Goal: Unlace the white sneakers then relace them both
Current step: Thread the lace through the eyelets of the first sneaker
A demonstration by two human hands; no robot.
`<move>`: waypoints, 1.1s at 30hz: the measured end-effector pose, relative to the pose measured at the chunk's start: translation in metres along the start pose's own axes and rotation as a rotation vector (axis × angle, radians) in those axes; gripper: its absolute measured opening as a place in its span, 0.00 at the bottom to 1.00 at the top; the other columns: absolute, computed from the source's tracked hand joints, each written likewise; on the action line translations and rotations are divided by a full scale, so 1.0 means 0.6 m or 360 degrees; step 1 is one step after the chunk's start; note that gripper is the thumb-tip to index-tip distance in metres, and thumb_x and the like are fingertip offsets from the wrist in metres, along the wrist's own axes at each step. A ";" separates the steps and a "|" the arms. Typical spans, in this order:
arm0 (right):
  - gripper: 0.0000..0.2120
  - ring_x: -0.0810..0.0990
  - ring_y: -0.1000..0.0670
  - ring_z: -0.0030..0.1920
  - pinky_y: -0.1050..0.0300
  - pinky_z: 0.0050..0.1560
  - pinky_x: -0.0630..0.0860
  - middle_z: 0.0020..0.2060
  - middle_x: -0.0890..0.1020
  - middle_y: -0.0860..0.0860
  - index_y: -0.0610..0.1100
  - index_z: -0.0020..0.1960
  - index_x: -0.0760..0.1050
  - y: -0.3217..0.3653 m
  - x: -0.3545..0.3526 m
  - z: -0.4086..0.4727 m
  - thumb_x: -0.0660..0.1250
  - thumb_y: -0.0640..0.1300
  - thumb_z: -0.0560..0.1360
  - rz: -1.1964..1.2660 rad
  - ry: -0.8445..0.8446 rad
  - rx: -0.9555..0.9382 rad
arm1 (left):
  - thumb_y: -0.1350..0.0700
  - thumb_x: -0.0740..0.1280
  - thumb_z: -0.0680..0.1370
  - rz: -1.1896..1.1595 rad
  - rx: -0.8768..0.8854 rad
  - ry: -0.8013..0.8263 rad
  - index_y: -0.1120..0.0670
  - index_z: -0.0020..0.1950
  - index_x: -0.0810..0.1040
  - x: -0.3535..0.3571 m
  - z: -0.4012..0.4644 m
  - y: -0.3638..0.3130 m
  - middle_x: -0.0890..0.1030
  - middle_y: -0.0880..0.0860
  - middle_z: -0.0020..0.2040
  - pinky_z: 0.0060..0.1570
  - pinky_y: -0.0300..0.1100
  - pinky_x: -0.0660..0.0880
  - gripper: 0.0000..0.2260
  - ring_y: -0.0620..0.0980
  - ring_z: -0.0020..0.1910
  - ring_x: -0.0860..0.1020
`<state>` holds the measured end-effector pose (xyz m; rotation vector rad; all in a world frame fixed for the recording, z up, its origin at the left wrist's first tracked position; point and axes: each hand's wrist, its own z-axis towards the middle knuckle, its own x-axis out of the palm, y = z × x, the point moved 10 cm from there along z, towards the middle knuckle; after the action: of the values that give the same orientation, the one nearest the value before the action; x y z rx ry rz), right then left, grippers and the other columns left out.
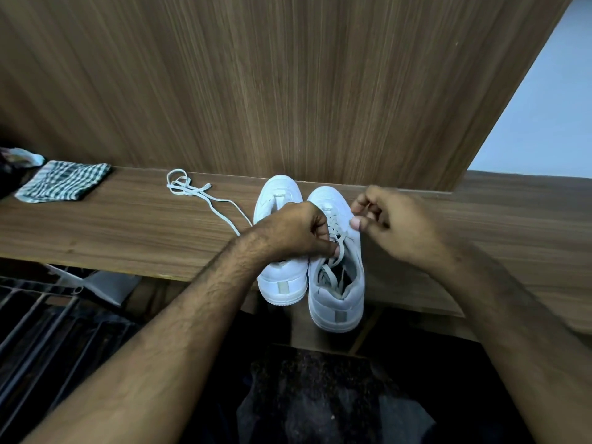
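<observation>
Head view: loosened lace (333, 277) inside right sneaker (336, 302).

Two white sneakers (312, 251), each with a pale grey tab at the heel, stood on a brown wood-grain counter (128, 225) before a panel (288, 84) of the same streaked brown veneer. A loose white lace (205, 195) lay beside them. A folded cloth (64, 180) was checked in dark green and white. The wall (544, 116) to the right was pale blue-white.
</observation>
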<state>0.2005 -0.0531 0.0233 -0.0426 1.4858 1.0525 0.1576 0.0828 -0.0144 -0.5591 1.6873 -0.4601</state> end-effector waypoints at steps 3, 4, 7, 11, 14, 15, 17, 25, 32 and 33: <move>0.10 0.76 0.55 0.35 0.52 0.42 0.77 0.37 0.81 0.53 0.56 0.52 0.74 0.003 0.045 0.001 0.74 0.47 0.76 0.0007 0.0275 0.0061 | 0.50 0.80 0.70 0.0108 0.0035 -0.0130 0.51 0.44 0.80 -0.013 0.002 -0.004 0.82 0.47 0.39 0.41 0.44 0.78 0.11 0.43 0.36 0.79; 0.10 0.76 0.55 0.35 0.56 0.39 0.74 0.37 0.81 0.52 0.53 0.53 0.73 0.008 0.059 -0.002 0.74 0.46 0.76 -0.0064 0.0387 0.0072 | 0.51 0.80 0.71 0.0132 0.0084 -0.0138 0.51 0.46 0.79 -0.013 0.000 -0.011 0.82 0.46 0.39 0.39 0.40 0.76 0.12 0.38 0.35 0.77; 0.10 0.75 0.53 0.37 0.57 0.35 0.66 0.37 0.79 0.53 0.52 0.46 0.71 0.023 0.054 0.001 0.73 0.47 0.76 -0.0280 0.0348 -0.0002 | 0.57 0.77 0.72 0.0188 0.0272 -0.0089 0.49 0.43 0.79 -0.006 -0.005 -0.035 0.80 0.44 0.36 0.38 0.32 0.69 0.08 0.35 0.33 0.75; 0.12 0.76 0.58 0.37 0.60 0.36 0.68 0.36 0.80 0.54 0.53 0.39 0.72 0.028 0.054 -0.004 0.72 0.42 0.75 -0.0366 0.0457 -0.0151 | 0.61 0.76 0.73 0.0184 0.0303 0.0048 0.50 0.44 0.86 0.008 -0.010 -0.038 0.84 0.43 0.35 0.41 0.32 0.74 0.06 0.39 0.36 0.81; 0.12 0.78 0.61 0.40 0.57 0.42 0.75 0.38 0.82 0.59 0.56 0.38 0.77 0.021 0.055 -0.004 0.74 0.41 0.72 -0.0340 0.0510 -0.0170 | 0.65 0.71 0.76 0.0122 0.0335 0.0190 0.50 0.53 0.88 0.023 -0.019 -0.038 0.86 0.42 0.40 0.47 0.32 0.77 0.12 0.37 0.41 0.84; 0.11 0.79 0.62 0.40 0.55 0.43 0.78 0.38 0.82 0.61 0.58 0.39 0.78 0.014 0.055 0.000 0.75 0.43 0.72 -0.0318 0.0503 -0.0142 | 0.65 0.70 0.77 0.0126 0.0336 0.0201 0.50 0.54 0.88 0.024 -0.021 -0.037 0.87 0.43 0.42 0.49 0.32 0.77 0.13 0.37 0.43 0.84; 0.11 0.79 0.63 0.39 0.54 0.45 0.79 0.38 0.83 0.63 0.61 0.40 0.82 0.006 0.058 0.005 0.77 0.45 0.70 -0.0276 0.0505 -0.0112 | 0.64 0.70 0.77 0.0173 0.0327 0.0195 0.49 0.55 0.88 0.023 -0.023 -0.037 0.86 0.44 0.46 0.51 0.32 0.76 0.13 0.37 0.45 0.82; 0.06 0.78 0.58 0.38 0.55 0.45 0.75 0.41 0.82 0.56 0.53 0.51 0.78 -0.014 0.014 -0.001 0.73 0.51 0.76 0.0289 0.0113 0.0139 | 0.57 0.71 0.79 -0.0220 -0.0049 -0.0186 0.54 0.60 0.72 -0.017 -0.020 0.005 0.80 0.52 0.54 0.41 0.41 0.78 0.12 0.51 0.45 0.81; 0.36 0.65 0.46 0.76 0.57 0.69 0.65 0.77 0.67 0.45 0.46 0.82 0.55 -0.008 0.101 -0.006 0.67 0.55 0.80 0.0005 0.0536 0.0239 | 0.64 0.62 0.78 -0.0963 -0.0538 -0.0156 0.58 0.52 0.73 0.034 0.011 0.050 0.78 0.58 0.48 0.56 0.56 0.81 0.04 0.55 0.44 0.81; 0.37 0.66 0.46 0.76 0.56 0.69 0.65 0.77 0.67 0.45 0.47 0.82 0.55 -0.014 0.103 -0.005 0.68 0.53 0.79 0.0003 0.0557 0.0289 | 0.64 0.61 0.78 -0.1121 -0.0606 -0.0155 0.59 0.53 0.75 0.039 0.012 0.052 0.79 0.59 0.47 0.55 0.55 0.81 0.06 0.55 0.43 0.81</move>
<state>0.1877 -0.0266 -0.0319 -0.1011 1.8933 0.9393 0.1577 0.0940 -0.0525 -1.4506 1.4558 -0.5964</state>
